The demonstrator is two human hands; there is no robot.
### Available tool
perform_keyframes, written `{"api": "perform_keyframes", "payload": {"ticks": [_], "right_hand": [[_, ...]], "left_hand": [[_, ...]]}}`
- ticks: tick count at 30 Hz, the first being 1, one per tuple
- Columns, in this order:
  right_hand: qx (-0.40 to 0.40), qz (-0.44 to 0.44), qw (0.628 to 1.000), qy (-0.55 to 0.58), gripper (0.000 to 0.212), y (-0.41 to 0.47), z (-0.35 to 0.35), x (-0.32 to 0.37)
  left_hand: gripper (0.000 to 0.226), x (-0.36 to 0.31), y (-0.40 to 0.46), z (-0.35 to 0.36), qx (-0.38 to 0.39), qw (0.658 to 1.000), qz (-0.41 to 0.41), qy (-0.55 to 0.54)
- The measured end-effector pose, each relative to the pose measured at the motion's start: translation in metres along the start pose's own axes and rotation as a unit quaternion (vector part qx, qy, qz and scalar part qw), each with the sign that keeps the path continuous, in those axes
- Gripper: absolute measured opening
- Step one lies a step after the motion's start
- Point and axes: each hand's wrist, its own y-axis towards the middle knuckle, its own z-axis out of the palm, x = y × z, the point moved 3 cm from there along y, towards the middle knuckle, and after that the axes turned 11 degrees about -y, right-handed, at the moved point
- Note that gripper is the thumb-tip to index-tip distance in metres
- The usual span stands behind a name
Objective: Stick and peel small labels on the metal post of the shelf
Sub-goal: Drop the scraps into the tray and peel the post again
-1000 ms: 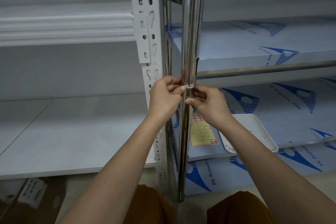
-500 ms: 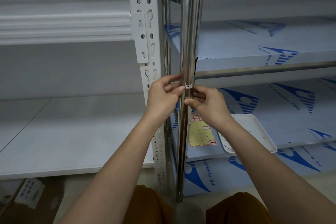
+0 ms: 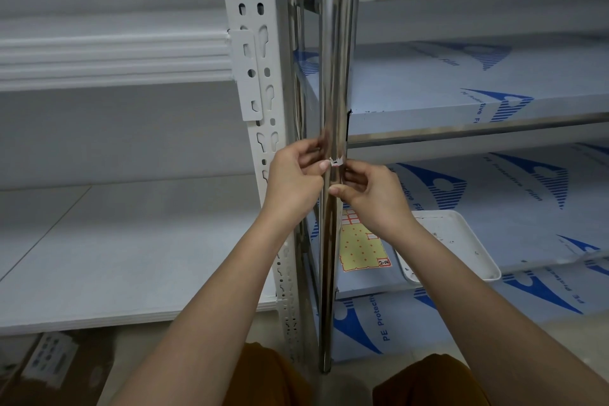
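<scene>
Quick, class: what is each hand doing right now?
Left hand: pinching the small label on the metal post.
Right hand: fingers curled at the post; grip unclear.

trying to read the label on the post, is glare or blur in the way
Head view: the shiny metal post mirrors the left hand and right hand, smearing around the small label; its print is too small to read; wide-angle bending at the edges.
</scene>
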Motion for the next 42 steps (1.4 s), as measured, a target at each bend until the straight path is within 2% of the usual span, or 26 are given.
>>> {"api": "perform_keyframes", "payload": {"ticks": [13,18,23,28,37,42], "right_hand": [[-0.002,-0.001,1.0,-0.007,0.042,0.001,0.0,0.0],[-0.007,0.001,1.0,-0.007,0.04,0.001,0.001,-0.001],[-0.005,0.001,1.0,-0.014,0.04,0.0,0.0,0.0],[-0.003,-0.002,1.0,-0.014,0.041,0.0,0.001,-0.001],[-0.005,-0.002,1.0,-0.008,0.041,0.001,0.001,-0.001],[-0.006,-0.002,1.0,-0.008,0.041,0.0,0.001,-0.001]], "left_hand": [[0.037,-0.005,-0.003,-0.001,0.003,0.999,0.018,0.032],[0.034,-0.006,-0.003,0.0,0.008,0.999,0.018,0.025],[0.036,-0.001,-0.001,-0.007,0.029,0.999,-0.016,-0.018],[0.036,0.002,0.0,-0.005,0.006,1.0,-0.019,-0.022],[0.032,-0.007,-0.001,-0.001,-0.013,0.999,0.001,0.042],[0.03,-0.009,-0.001,-0.001,-0.011,0.999,-0.012,0.041]]}}
